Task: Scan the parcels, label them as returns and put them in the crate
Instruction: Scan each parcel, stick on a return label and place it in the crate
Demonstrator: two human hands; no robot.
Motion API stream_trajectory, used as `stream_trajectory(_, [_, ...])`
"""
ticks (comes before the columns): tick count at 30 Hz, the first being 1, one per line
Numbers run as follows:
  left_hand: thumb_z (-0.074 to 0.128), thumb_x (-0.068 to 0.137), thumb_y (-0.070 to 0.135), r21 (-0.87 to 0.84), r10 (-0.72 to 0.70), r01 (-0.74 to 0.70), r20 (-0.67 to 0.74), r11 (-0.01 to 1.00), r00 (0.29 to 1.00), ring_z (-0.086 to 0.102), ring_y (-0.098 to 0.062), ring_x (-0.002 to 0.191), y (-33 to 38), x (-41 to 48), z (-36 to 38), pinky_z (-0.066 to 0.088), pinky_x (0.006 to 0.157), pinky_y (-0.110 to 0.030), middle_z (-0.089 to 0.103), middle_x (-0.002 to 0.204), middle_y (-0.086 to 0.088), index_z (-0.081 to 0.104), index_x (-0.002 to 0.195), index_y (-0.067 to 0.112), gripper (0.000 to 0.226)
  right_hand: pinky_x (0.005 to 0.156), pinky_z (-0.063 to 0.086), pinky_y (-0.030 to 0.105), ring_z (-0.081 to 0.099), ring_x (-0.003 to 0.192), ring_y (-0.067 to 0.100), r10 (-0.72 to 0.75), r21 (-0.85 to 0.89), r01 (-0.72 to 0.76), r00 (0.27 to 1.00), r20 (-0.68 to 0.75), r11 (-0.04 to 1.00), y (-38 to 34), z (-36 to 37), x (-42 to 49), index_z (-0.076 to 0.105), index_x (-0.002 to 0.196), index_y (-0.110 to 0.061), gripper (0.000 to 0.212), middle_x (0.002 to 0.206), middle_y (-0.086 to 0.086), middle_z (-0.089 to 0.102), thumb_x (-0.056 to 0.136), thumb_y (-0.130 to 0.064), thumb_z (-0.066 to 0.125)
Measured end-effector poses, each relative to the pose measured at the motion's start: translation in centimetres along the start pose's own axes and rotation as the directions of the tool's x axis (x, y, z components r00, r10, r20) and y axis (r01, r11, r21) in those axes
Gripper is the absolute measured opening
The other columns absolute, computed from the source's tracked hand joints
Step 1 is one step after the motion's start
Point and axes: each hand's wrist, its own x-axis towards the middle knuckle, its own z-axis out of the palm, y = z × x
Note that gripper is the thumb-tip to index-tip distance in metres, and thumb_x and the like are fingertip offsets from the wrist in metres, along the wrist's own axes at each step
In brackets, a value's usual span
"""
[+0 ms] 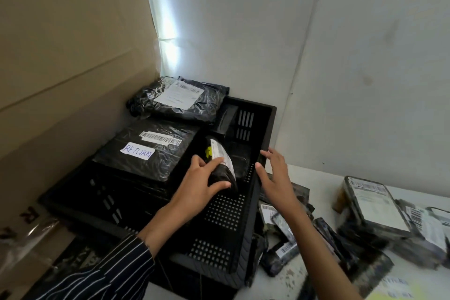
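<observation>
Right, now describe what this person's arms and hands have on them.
The left arm wears a dark sleeve with thin white stripes, which ends short of the wrist. The right forearm is bare as far as the picture shows, with no sleeve in view. The left hand and the right hand are both bare: no gloves, rings, watch or bands can be seen.

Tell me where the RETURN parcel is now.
Head view, left of centre: the RETURN parcel lies flat in the left part of the crate, just left of the left hand holding a small parcel, with a labelled parcel behind it.
</observation>
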Motion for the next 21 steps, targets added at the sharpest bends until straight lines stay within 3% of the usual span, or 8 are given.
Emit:
stream_trajectory(4, [0.066,0.088,0.023,0.003,-0.063,0.063,0.089,0.998,0.994,0.041,-0.008,0.097,-0.6,1.2,2.1,0.025,0.094,-0.007,0.031,0.109,0.001,0.038,0.145,0.023,0.063,0.111,0.033,0.043,0.036,0.134,0.014,0.036,0.118,-0.034,0.999,-0.016,0.992,0.7,0.6,-0.3,0.042,0.136,-0.027,0.039,0.144,-0.005,0.036,0.097,-0.033,0.047])
stream_trajectory(7, [0.068,0.086,0.02,-0.009,-0.055,0.057,0.131,0.998,0.99,0.042,-0.008,0.097,0.0,2.3,3.2,0.027,0.094,-0.008,0.031,0.108,0.002,0.041,0.143,0.024,0.063,0.105,0.042,0.045,0.046,0.126,0.014,0.063,0.198,-0.061,0.998,-0.001,0.978,0.8,1.0,-0.5,0.039,0.136,-0.035,0.04,0.139,-0.015,0.039,0.097,-0.039,0.045])
stream_trajectory(12, [0.067,0.087,0.014,0.04,-0.004,-0.003,0.184,0.999,0.983,0.043,-0.01,0.096,0.0,2.5,4.8,0.025,0.087,-0.004,0.031,0.108,0.002,0.042,0.142,0.024,0.061,0.11,0.035,0.032,0.039,0.128,0.001,0.058,0.255,-0.054,0.998,-0.007,0.965,0.7,1.0,-0.5,0.038,0.139,-0.028,0.04,0.139,-0.013,0.041,0.099,-0.029,0.043])
stream_trajectory(17, [0.067,0.085,0.006,-0.041,-0.032,0.04,0.18,0.998,0.983,0.045,-0.01,0.099,-1.2,4.2,5.5,0.026,0.088,-0.003,0.037,0.107,0.0,0.049,0.136,0.026,0.058,0.095,0.033,0.003,0.038,0.123,-0.009,0.055,0.286,-0.053,0.998,0.001,0.957,0.9,1.2,-0.6,0.037,0.139,-0.029,0.039,0.138,-0.014,0.041,0.1,-0.026,0.041])
stream_trajectory(21, [0.063,0.085,0.0,-0.193,-0.095,0.128,0.171,0.973,0.981,0.048,-0.015,0.108,-2.0,6.6,6.8,0.034,0.102,-0.017,0.041,0.11,0.0,0.053,0.131,0.029,0.055,0.113,0.026,0.025,0.027,0.135,-0.005,0.008,0.258,-0.002,1.0,-0.021,0.966,1.2,1.7,-0.5,0.035,0.135,-0.038,0.035,0.148,-0.009,0.031,0.102,-0.027,0.037])
